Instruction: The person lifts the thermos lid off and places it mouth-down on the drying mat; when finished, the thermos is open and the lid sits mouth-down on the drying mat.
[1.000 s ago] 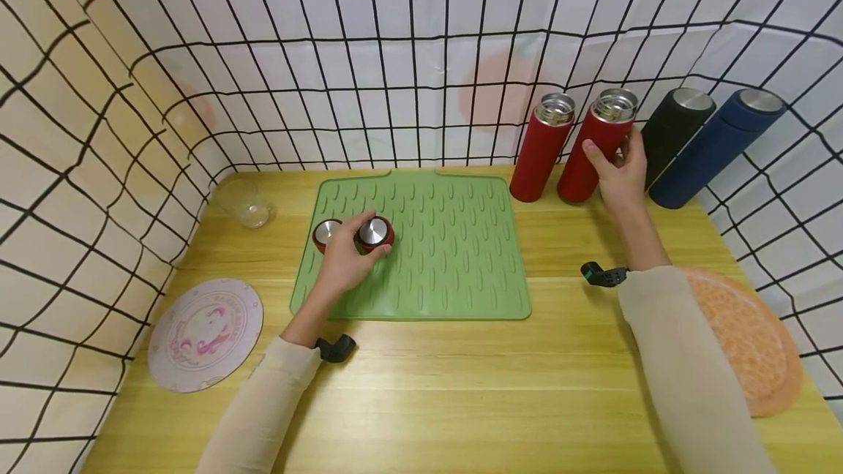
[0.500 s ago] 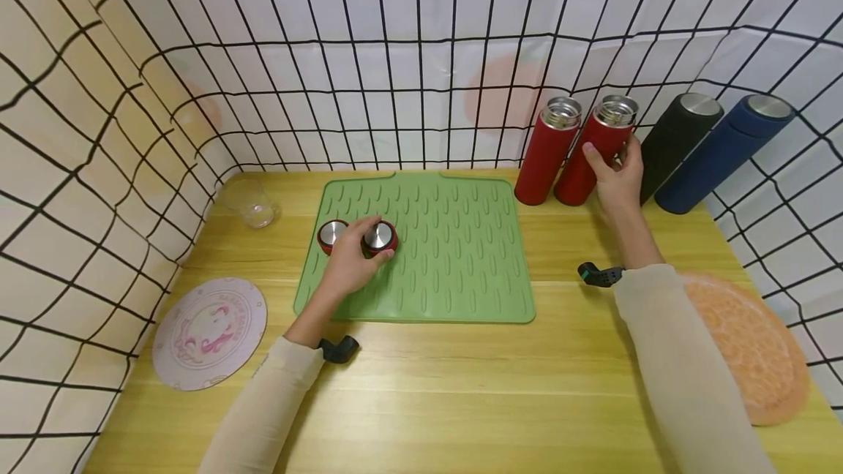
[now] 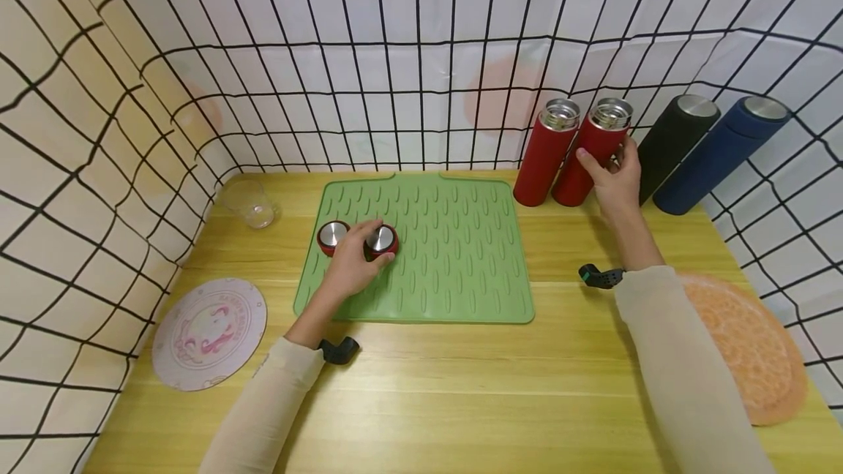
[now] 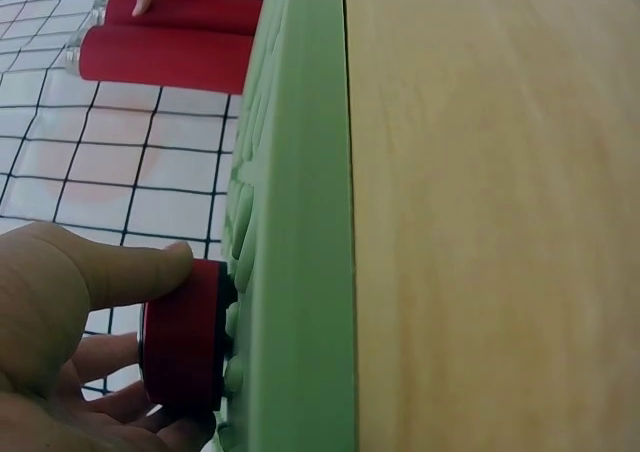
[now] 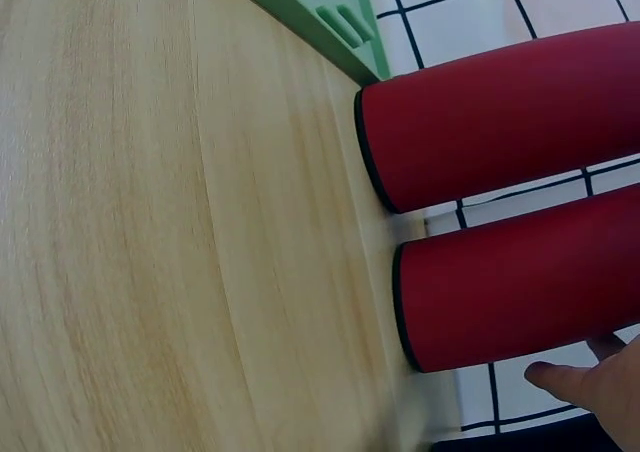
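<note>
On the green mat point(image 3: 454, 254), my left hand point(image 3: 353, 262) grips a red lid point(image 3: 380, 240) with a silver top. In the left wrist view, thumb and fingers lie round this lid point(image 4: 185, 337), its dark edge against the mat. A second such lid point(image 3: 331, 235) sits just left of it, partly behind the hand. My right hand point(image 3: 617, 181) holds an uncapped red thermos point(image 3: 588, 152) from its right side, thumb across the front. Close on its left stands another uncapped red thermos point(image 3: 543, 159). Both are upright on the table, as the right wrist view shows.
A black thermos point(image 3: 675, 141) and a blue thermos point(image 3: 721, 156) stand right of the right hand. A clear glass point(image 3: 255, 211) is at the back left. A pink-white round mat point(image 3: 209, 335) and an orange round mat point(image 3: 744, 350) lie at the sides. Gridded cloth walls enclose the table.
My right hand has shifted its red thermos slightly left, narrowing the gap to the other red one. The left hand stays on its lid.
</note>
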Demonstrator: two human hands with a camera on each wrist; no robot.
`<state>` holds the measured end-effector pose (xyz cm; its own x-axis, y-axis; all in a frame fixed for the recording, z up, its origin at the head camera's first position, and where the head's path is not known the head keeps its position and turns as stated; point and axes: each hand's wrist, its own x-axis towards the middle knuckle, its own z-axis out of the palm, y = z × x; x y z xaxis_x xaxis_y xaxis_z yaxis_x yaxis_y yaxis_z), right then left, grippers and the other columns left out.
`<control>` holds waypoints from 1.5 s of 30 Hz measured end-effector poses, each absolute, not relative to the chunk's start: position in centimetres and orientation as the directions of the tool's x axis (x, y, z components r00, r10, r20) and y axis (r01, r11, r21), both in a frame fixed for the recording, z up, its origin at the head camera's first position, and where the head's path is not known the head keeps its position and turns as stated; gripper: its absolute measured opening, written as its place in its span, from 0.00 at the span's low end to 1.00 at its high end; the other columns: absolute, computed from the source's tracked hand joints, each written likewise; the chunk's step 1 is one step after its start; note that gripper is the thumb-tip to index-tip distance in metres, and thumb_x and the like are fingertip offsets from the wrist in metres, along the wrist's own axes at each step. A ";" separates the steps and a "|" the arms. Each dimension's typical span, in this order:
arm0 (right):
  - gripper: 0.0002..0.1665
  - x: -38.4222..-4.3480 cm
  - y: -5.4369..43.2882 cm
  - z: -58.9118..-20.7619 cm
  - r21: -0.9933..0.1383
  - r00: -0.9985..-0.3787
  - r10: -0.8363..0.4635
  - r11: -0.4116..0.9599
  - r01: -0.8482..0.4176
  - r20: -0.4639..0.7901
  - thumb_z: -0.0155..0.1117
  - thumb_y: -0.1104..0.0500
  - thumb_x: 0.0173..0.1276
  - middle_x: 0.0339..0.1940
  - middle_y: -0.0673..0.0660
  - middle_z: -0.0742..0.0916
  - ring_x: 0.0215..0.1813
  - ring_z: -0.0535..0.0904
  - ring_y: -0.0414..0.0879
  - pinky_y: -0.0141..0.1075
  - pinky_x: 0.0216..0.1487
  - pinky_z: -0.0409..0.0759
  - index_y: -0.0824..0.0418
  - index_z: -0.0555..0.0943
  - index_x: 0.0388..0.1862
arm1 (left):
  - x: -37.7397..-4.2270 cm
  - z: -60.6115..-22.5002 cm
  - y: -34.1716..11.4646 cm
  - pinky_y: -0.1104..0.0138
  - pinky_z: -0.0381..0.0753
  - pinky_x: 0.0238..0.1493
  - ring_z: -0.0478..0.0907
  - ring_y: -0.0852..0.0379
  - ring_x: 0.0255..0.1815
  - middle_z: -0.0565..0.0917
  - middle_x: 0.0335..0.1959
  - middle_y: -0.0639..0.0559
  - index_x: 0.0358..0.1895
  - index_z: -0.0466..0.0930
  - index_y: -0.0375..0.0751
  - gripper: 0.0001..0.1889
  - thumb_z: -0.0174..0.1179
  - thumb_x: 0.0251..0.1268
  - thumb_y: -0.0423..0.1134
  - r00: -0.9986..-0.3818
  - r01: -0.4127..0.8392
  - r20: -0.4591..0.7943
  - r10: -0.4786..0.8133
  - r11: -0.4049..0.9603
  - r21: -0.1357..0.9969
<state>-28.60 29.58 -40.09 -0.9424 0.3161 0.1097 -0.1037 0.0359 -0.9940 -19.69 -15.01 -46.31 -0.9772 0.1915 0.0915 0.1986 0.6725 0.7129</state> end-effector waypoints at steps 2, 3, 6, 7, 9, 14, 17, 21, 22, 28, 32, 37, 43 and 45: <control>0.48 -28.6 29.8 -40.2 -0.995 -0.948 0.301 0.061 -0.084 0.099 0.73 0.54 0.69 0.83 0.53 0.65 0.82 0.61 0.49 0.43 0.85 0.56 0.46 0.58 0.82 | -19.7 -46.3 -15.0 0.40 0.65 0.76 0.63 0.34 0.78 0.67 0.77 0.38 0.77 0.67 0.39 0.36 0.70 0.68 0.41 -0.977 0.199 0.090 0.194 0.673 0.712; 0.49 -28.6 29.9 -40.2 -0.994 -0.951 0.295 0.076 -0.075 0.094 0.72 0.54 0.69 0.83 0.52 0.64 0.83 0.60 0.50 0.44 0.85 0.56 0.45 0.57 0.82 | -19.6 -46.3 -15.0 0.40 0.65 0.76 0.62 0.34 0.78 0.67 0.77 0.38 0.77 0.67 0.39 0.37 0.70 0.68 0.41 -0.977 0.200 0.090 0.196 0.672 0.713; 0.50 -28.5 30.1 -40.2 -0.991 -0.957 0.279 0.125 -0.050 0.083 0.72 0.51 0.70 0.85 0.51 0.61 0.84 0.57 0.51 0.45 0.85 0.54 0.43 0.54 0.83 | -19.6 -46.2 -15.0 0.40 0.65 0.76 0.62 0.34 0.79 0.67 0.78 0.37 0.77 0.67 0.39 0.38 0.71 0.66 0.43 -0.976 0.204 0.091 0.200 0.671 0.712; 0.50 -28.4 30.2 -40.1 -0.988 -0.958 0.277 0.148 -0.039 0.079 0.71 0.51 0.70 0.85 0.51 0.61 0.84 0.57 0.51 0.45 0.85 0.55 0.43 0.54 0.83 | -19.6 -46.2 -15.0 0.39 0.65 0.76 0.62 0.34 0.79 0.67 0.78 0.37 0.77 0.67 0.39 0.38 0.71 0.66 0.43 -0.975 0.205 0.092 0.200 0.670 0.713; 0.50 -28.1 30.2 -39.8 -0.985 -0.958 0.277 0.171 -0.022 0.070 0.71 0.50 0.70 0.85 0.50 0.60 0.85 0.57 0.52 0.46 0.85 0.56 0.41 0.53 0.84 | -19.6 -46.1 -15.0 0.39 0.66 0.76 0.62 0.34 0.79 0.66 0.78 0.37 0.77 0.67 0.39 0.39 0.72 0.65 0.43 -0.974 0.212 0.098 0.203 0.669 0.713; 0.50 -27.3 30.4 -39.6 -0.972 -0.961 0.269 0.234 -0.003 0.067 0.70 0.48 0.71 0.85 0.50 0.60 0.84 0.59 0.53 0.46 0.82 0.62 0.40 0.52 0.84 | -19.6 -46.1 -15.1 0.41 0.67 0.75 0.63 0.36 0.79 0.67 0.78 0.38 0.76 0.69 0.38 0.38 0.72 0.65 0.43 -0.971 0.230 0.123 0.205 0.660 0.716; 0.51 -27.1 30.8 -40.0 -0.959 -0.963 0.259 0.284 -0.005 0.082 0.69 0.46 0.71 0.85 0.50 0.60 0.83 0.61 0.53 0.46 0.81 0.64 0.39 0.51 0.84 | -19.6 -46.1 -15.1 0.43 0.69 0.75 0.65 0.38 0.78 0.69 0.77 0.39 0.75 0.70 0.38 0.37 0.72 0.65 0.43 -0.971 0.232 0.133 0.199 0.656 0.718; 0.51 -26.6 31.4 -40.6 -0.940 -0.962 0.253 0.342 -0.007 0.100 0.69 0.43 0.70 0.85 0.49 0.60 0.83 0.62 0.53 0.50 0.81 0.63 0.36 0.50 0.84 | -19.6 -46.0 -15.2 0.44 0.70 0.74 0.67 0.39 0.77 0.70 0.76 0.40 0.75 0.70 0.39 0.36 0.72 0.66 0.44 -0.971 0.236 0.142 0.195 0.649 0.724; 0.51 -26.4 31.5 -40.7 -0.936 -0.961 0.254 0.352 -0.013 0.109 0.69 0.43 0.70 0.85 0.49 0.61 0.82 0.62 0.53 0.50 0.81 0.63 0.36 0.51 0.84 | -19.5 -46.1 -15.2 0.44 0.70 0.74 0.67 0.39 0.77 0.70 0.76 0.40 0.75 0.70 0.40 0.36 0.72 0.66 0.44 -0.970 0.237 0.143 0.195 0.647 0.725; 0.50 -24.8 31.8 -40.4 -0.903 -0.957 0.238 0.426 -0.053 0.169 0.70 0.44 0.70 0.83 0.53 0.65 0.81 0.65 0.53 0.50 0.79 0.67 0.39 0.53 0.84 | -19.5 -46.1 -15.4 0.45 0.70 0.74 0.68 0.42 0.77 0.71 0.76 0.43 0.75 0.71 0.42 0.36 0.72 0.66 0.45 -0.968 0.246 0.154 0.198 0.625 0.741; 0.48 -23.6 31.9 -39.8 -0.874 -0.949 0.229 0.480 -0.082 0.216 0.71 0.46 0.70 0.80 0.54 0.69 0.79 0.68 0.51 0.49 0.77 0.70 0.42 0.57 0.83 | -19.4 -46.1 -15.5 0.45 0.70 0.74 0.69 0.43 0.76 0.73 0.75 0.44 0.75 0.71 0.43 0.36 0.72 0.66 0.45 -0.964 0.260 0.171 0.201 0.606 0.751; 0.44 -22.5 32.5 -39.4 -0.836 -0.934 0.220 0.534 -0.127 0.282 0.72 0.50 0.70 0.78 0.51 0.72 0.77 0.70 0.50 0.44 0.76 0.71 0.39 0.62 0.80 | -19.3 -45.9 -15.4 0.46 0.70 0.74 0.70 0.44 0.76 0.74 0.74 0.45 0.75 0.71 0.46 0.36 0.73 0.65 0.46 -0.960 0.274 0.183 0.212 0.580 0.767; 0.42 -21.1 33.5 -38.9 -0.791 -0.913 0.215 0.590 -0.162 0.348 0.73 0.50 0.68 0.77 0.48 0.74 0.75 0.71 0.46 0.39 0.72 0.72 0.36 0.66 0.78 | -19.1 -45.6 -15.3 0.47 0.72 0.73 0.70 0.47 0.76 0.74 0.74 0.48 0.75 0.71 0.52 0.36 0.73 0.64 0.50 -0.959 0.276 0.186 0.214 0.554 0.785; 0.42 -20.7 33.9 -38.8 -0.781 -0.906 0.213 0.600 -0.173 0.365 0.73 0.51 0.68 0.77 0.48 0.74 0.75 0.72 0.44 0.37 0.71 0.71 0.37 0.67 0.78 | -19.0 -45.5 -15.3 0.47 0.72 0.73 0.70 0.48 0.75 0.73 0.75 0.49 0.75 0.71 0.53 0.36 0.73 0.64 0.51 -0.958 0.280 0.190 0.217 0.544 0.791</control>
<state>-20.71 33.87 -38.83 -0.9065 0.2131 0.3646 -0.1731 0.6000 -0.7810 -19.03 -15.25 -45.50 -0.9575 0.2168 0.1901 0.2802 0.5441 0.7909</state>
